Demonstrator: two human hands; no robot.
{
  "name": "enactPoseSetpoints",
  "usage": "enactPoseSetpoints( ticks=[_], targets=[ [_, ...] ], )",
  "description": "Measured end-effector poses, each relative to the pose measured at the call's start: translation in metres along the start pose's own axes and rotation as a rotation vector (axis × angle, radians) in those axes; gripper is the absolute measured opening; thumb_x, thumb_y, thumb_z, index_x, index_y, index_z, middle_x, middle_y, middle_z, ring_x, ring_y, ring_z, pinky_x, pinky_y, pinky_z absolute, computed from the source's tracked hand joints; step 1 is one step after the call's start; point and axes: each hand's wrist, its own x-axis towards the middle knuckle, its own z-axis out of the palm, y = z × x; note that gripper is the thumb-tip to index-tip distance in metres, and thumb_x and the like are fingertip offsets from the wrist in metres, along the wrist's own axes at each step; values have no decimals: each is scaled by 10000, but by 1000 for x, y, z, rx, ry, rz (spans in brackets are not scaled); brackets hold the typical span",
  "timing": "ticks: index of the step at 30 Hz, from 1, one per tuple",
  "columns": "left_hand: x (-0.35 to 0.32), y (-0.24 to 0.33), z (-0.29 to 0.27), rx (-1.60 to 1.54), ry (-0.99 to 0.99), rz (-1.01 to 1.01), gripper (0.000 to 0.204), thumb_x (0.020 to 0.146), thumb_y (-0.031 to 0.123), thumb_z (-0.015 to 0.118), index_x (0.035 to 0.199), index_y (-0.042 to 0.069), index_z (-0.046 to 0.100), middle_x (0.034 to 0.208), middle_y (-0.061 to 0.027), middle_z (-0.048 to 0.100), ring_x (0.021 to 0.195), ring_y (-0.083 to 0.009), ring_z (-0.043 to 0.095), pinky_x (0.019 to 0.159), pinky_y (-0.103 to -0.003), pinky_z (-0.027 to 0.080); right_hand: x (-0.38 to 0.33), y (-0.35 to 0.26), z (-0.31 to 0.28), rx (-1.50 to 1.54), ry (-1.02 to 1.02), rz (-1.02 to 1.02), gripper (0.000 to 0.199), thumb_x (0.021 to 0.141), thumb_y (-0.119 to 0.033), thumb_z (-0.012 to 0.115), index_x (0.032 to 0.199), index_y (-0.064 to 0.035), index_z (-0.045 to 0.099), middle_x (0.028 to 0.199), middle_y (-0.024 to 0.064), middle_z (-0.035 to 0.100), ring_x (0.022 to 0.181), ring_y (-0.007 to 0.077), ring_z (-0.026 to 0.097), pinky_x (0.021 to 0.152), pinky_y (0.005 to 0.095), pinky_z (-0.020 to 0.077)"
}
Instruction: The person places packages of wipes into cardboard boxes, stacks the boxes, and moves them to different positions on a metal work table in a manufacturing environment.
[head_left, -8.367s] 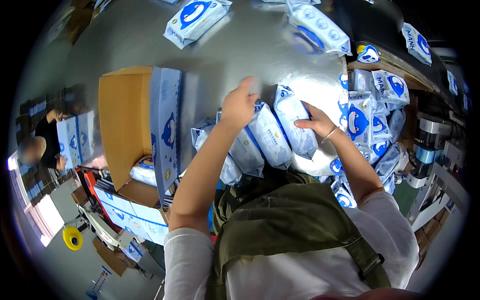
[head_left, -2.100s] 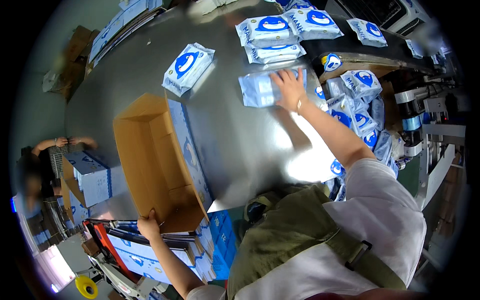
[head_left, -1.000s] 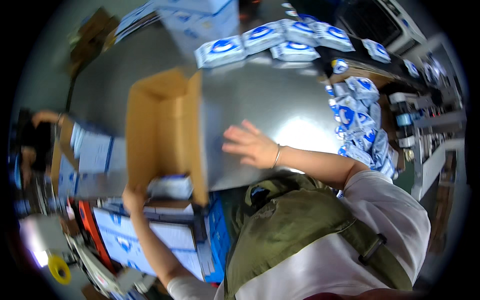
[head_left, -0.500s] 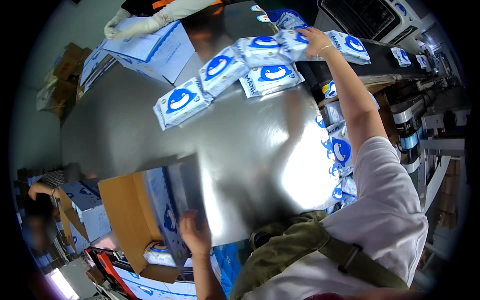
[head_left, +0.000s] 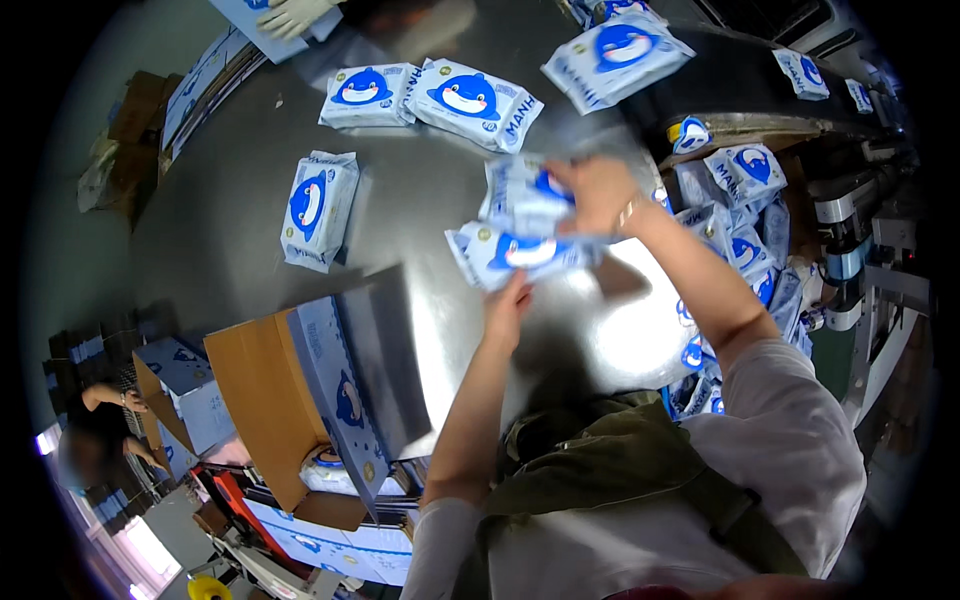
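Fingers of right hand (head_left: 598,195) clamped, blurrily, on upper wipes pack (head_left: 522,188), left hand (head_left: 508,298) pressed under lower wipes pack (head_left: 515,253), grip unclear, open carton (head_left: 275,395) at eight o'clock on steel table (head_left: 230,215).

Bright overhead light strikes the steel tabletop (head_left: 250,230) and throws a white glare patch near its right edge, washing out detail there. Packs cast soft, short shadows. The right hand (head_left: 600,195) and the pack (head_left: 520,255) under it are smeared by motion blur. Fisheye bending curves the edges, and the corners fall to black.
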Motion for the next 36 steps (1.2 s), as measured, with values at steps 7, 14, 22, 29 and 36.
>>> enactPoseSetpoints(
  ticks=[7,14,22,29,36],
  targets=[
    [-78,26,-45,481,132,475,583,703,145,748,1177,-24,454,1045,-156,605,952,-214,597,844,-316,466,-82,-33,105,661,-311,257,787,696,-547,637,1286,-62,448,1081,210,603,1014,351,577,880,352,447],
    [-42,96,-41,1098,272,378,753,720,479,698,1210,-19,417,900,-193,604,826,-350,597,736,-400,459,11,46,33,166,48,-46,817,659,-266,723,1369,-120,345,1372,171,384,1273,315,361,1049,405,292],
    [77,248,-106,1897,1122,604,1022,567,298,821,1369,111,216,1264,-208,373,1193,-360,368,936,-483,362,99,109,21,-332,314,44,944,534,10,694,1366,-262,338,1347,115,394,1301,297,312,1087,467,205],
    [16,165,-71,1746,961,276,937,619,214,761,1370,146,205,1237,-176,396,1163,-331,402,938,-433,374,8,61,33,-95,244,-49,708,488,-246,738,1168,-164,558,1080,143,575,1030,304,494,890,424,374],
    [-100,85,-108,1813,371,246,780,671,141,699,1352,146,317,1184,-158,526,1092,-363,507,851,-421,473,-50,68,53,586,-142,317,741,682,-473,680,1268,-60,493,1180,194,558,1036,319,557,926,333,414]
  ],
)
